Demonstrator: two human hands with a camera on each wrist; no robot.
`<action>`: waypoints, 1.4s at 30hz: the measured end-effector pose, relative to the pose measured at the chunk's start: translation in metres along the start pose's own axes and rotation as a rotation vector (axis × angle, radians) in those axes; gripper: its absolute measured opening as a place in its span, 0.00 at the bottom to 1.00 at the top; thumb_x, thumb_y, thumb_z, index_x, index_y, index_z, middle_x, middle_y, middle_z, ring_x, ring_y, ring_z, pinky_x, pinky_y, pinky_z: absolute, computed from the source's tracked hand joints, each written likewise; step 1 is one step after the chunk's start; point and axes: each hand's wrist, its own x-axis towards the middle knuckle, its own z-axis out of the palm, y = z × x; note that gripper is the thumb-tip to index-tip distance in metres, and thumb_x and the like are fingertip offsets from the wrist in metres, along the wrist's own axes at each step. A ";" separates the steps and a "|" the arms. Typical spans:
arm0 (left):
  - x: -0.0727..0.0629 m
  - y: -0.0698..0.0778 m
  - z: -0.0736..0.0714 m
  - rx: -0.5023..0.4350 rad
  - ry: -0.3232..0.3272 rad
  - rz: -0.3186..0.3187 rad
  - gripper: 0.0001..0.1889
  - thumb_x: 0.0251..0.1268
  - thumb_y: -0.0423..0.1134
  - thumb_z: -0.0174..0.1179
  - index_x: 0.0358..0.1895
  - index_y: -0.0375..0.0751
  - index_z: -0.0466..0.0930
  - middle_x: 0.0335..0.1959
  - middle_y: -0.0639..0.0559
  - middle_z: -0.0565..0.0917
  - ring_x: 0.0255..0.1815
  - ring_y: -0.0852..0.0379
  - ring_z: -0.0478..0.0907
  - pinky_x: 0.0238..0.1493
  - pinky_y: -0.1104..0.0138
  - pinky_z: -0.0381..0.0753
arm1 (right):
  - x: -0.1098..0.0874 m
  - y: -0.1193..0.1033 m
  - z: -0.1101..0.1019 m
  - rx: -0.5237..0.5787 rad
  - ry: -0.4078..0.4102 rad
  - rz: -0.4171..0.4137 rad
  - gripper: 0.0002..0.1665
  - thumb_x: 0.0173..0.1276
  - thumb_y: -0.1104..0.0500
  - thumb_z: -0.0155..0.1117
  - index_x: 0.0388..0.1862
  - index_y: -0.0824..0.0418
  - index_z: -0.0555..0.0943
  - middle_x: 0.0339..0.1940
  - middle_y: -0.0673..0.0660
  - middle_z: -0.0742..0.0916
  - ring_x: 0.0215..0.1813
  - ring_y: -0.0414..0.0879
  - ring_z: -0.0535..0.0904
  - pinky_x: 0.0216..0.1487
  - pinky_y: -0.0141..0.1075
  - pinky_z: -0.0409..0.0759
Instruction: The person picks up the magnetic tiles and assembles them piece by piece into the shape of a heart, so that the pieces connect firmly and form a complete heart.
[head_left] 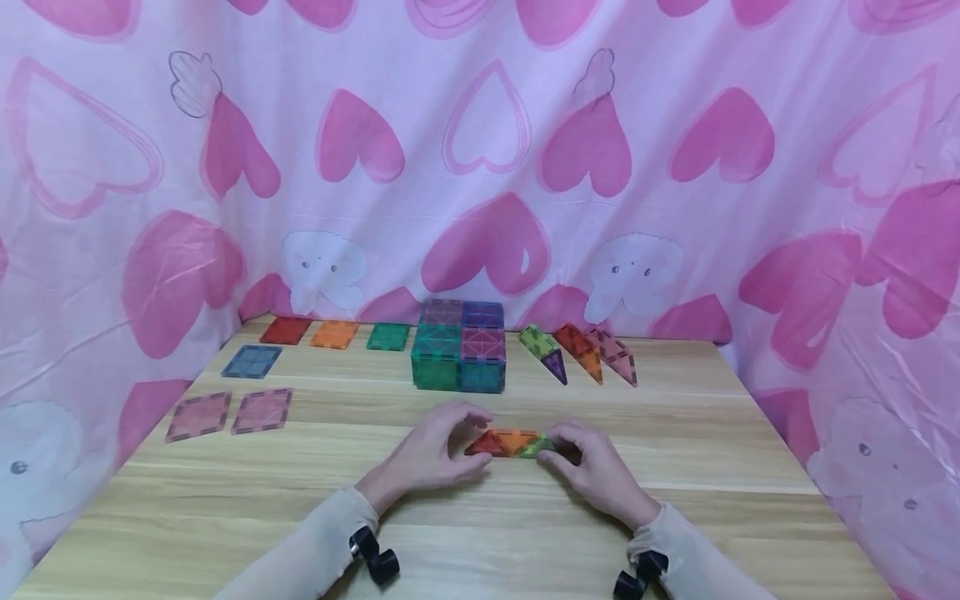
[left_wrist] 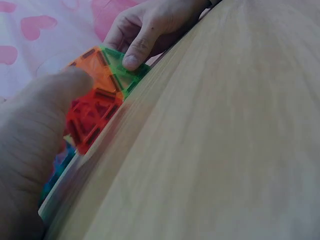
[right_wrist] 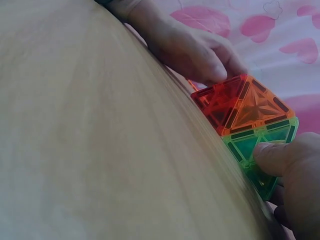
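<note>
In the head view, a low row of translucent magnetic triangle tiles stands on the table between my hands. It runs from a red triangle tile through an orange triangle tile to a green triangle tile, edges meeting. My left hand curves around the red end, thumb in front and fingers behind. At the other end my right hand pinches the green tile, its thumb on the front face in the right wrist view. My right fingers are partly hidden behind the green tile.
Behind the hands stands a block of coloured square tiles. Leaning triangle-tile pieces, among them a red-orange piece, lie to its right. Flat square tiles lie leftward, including blue, green and pink. A heart-patterned curtain borders the table.
</note>
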 end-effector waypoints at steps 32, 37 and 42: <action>-0.125 -0.095 -0.166 0.686 0.466 -0.198 0.17 0.59 0.41 0.73 0.48 0.33 0.90 0.49 0.36 0.88 0.59 0.32 0.80 0.60 0.36 0.74 | -0.020 0.007 -0.017 -0.023 0.031 0.097 0.09 0.76 0.58 0.79 0.46 0.42 0.88 0.39 0.42 0.88 0.38 0.39 0.81 0.39 0.33 0.82; -0.128 -0.095 -0.167 0.688 0.416 -0.220 0.14 0.61 0.39 0.74 0.47 0.34 0.93 0.48 0.36 0.90 0.56 0.32 0.83 0.58 0.38 0.75 | -0.020 0.006 -0.017 -0.028 0.021 0.107 0.09 0.76 0.57 0.78 0.46 0.42 0.87 0.39 0.42 0.87 0.38 0.39 0.81 0.39 0.34 0.81; -0.124 -0.091 -0.161 0.571 0.356 -0.169 0.15 0.63 0.34 0.77 0.52 0.35 0.93 0.53 0.38 0.90 0.58 0.35 0.85 0.60 0.40 0.79 | -0.020 0.007 -0.017 -0.030 0.022 0.114 0.08 0.77 0.55 0.78 0.46 0.41 0.87 0.39 0.42 0.87 0.38 0.39 0.80 0.40 0.34 0.80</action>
